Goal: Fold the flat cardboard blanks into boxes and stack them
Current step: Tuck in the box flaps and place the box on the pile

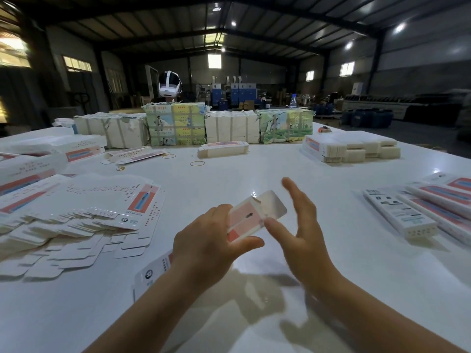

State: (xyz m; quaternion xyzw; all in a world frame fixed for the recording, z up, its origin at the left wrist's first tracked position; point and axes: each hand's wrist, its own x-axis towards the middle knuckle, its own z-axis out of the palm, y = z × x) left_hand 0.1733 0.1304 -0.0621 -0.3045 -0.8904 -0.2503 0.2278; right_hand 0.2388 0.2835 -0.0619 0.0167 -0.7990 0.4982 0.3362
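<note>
My left hand (209, 240) grips a long white and pink carton (252, 217) above the table's middle, its far end flap sticking up and its near end showing below my wrist. Just to its right is my right hand (298, 225), fingers straight and spread, thumb tip close to the carton's side; the hand is blurred. Flat blanks (107, 212) lie fanned in a heap at the left. Several folded boxes (400, 212) lie side by side at the right.
The white table (254, 161) carries wrapped bundles of blanks (175, 123) along its far edge, a stack of blanks (351, 146) at the far right, loose cartons (221, 149) and rubber bands (197, 163) in the middle distance. A headset (169, 84) sits behind the bundles.
</note>
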